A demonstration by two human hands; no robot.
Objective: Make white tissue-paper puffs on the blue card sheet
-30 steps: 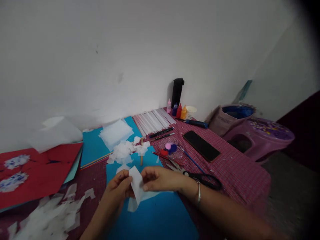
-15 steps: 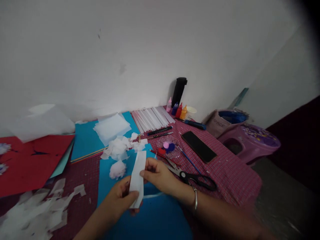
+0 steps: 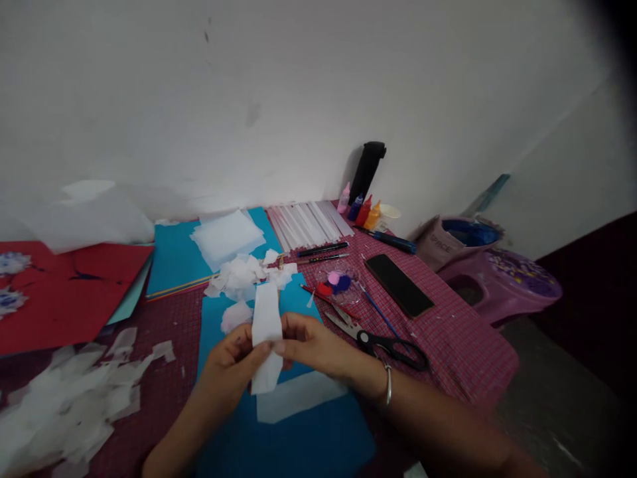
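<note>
Pale wall (image 3: 298,79) fills the upper frame; below it, red-checked cloth (image 3: 472,345) covers the table. Lower centre: a white paper strip (image 3: 266,312), apparently creased lengthwise, is held upright above a blue sheet (image 3: 298,445). Left hand (image 3: 223,372) pinches its lower left side, thumb across the front; right hand (image 3: 318,345) grips the opposite edge, fingers curled, the thumb tips nearly meeting near mid-length. A translucent paper band (image 3: 303,396) lies just below the hands.

Handling, as judged: long edges are best matched before any crease is pressed, since a slight skew would widen along the length. Pressure worked outward from the thumbs should flatten the fold evenly; both ends are presently unsupported and may splay. A light pinch suits paper this thin, which could wrinkle or tear. Scissors (image 3: 365,338), blades parted, lie near the right wrist, so elbow and forearm movements should remain small.
</note>
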